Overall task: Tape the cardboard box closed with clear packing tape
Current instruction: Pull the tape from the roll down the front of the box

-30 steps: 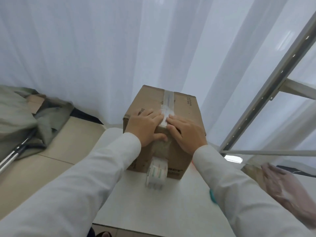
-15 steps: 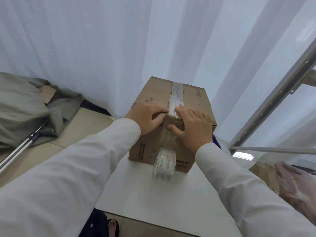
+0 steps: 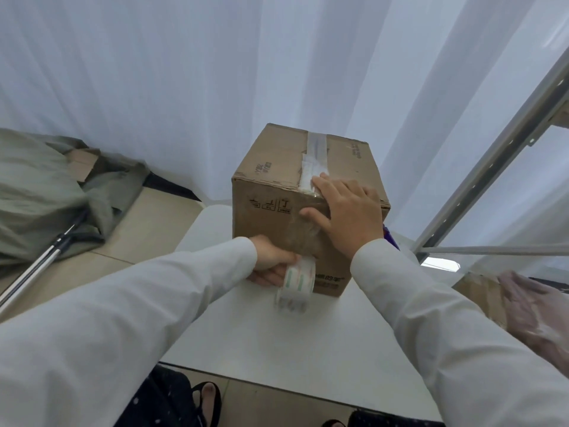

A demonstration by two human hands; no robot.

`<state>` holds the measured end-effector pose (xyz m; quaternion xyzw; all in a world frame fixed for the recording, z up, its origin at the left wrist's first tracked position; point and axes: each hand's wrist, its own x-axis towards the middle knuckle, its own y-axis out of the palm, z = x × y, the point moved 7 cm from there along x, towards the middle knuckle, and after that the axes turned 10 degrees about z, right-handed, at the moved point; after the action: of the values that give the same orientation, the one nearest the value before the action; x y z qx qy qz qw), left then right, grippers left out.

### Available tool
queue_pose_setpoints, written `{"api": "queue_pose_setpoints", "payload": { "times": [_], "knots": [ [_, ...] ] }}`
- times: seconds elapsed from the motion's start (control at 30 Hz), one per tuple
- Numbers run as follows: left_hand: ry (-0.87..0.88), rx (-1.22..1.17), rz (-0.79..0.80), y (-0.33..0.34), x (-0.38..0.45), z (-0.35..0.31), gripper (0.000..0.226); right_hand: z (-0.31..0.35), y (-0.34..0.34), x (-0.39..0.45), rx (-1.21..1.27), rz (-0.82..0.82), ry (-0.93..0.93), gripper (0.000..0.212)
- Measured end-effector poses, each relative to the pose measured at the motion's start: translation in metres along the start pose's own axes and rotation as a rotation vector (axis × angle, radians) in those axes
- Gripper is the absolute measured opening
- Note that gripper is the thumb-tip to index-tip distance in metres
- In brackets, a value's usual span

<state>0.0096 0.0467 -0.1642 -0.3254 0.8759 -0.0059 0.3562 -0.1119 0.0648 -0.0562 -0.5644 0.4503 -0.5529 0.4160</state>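
A brown cardboard box stands on the white table. A strip of clear tape runs along its top seam and down the near face. My right hand lies flat over the box's top front edge, fingers spread, pressing the tape. My left hand is low at the near face, closed on the roll of clear packing tape, which hangs from the strip and looks blurred.
White curtains hang behind the box. A grey-green cloth and metal poles lie on the floor at left. A metal frame slants at right, with a plastic-wrapped bundle below it. A purple object peeks out behind the box.
My left hand has left the box's top edge and dropped to grasp the hanging tape roll. My right hand stays pressed on the taped edge. The view has tilted slightly.
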Motion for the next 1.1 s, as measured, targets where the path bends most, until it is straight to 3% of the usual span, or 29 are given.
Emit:
{"api": "queue_pose_setpoints", "payload": {
  "times": [0.17, 0.4, 0.63, 0.87, 1.1],
  "knots": [
    [-0.071, -0.190, 0.039, -0.010, -0.006, 0.008, 0.026, 0.000, 0.000, 0.000, -0.013, -0.016, -0.007, 0.064],
    [-0.094, 0.068, 0.072, -0.001, -0.002, 0.009, 0.031, 0.001, 0.000, -0.002, -0.022, -0.003, -0.005, 0.070],
    [-0.055, 0.082, 0.028, 0.008, 0.003, 0.004, 0.036, 0.000, 0.000, 0.001, -0.028, 0.060, -0.033, 0.081],
    [0.043, 0.134, -0.130, 0.021, 0.005, 0.003, 0.046, 0.002, 0.006, -0.003, -0.088, 0.008, -0.029, 0.078],
    [0.058, -0.141, -0.028, 0.019, 0.011, 0.011, 0.059, 0.002, 0.005, -0.005, -0.081, -0.086, -0.041, 0.074]
  ]
}}
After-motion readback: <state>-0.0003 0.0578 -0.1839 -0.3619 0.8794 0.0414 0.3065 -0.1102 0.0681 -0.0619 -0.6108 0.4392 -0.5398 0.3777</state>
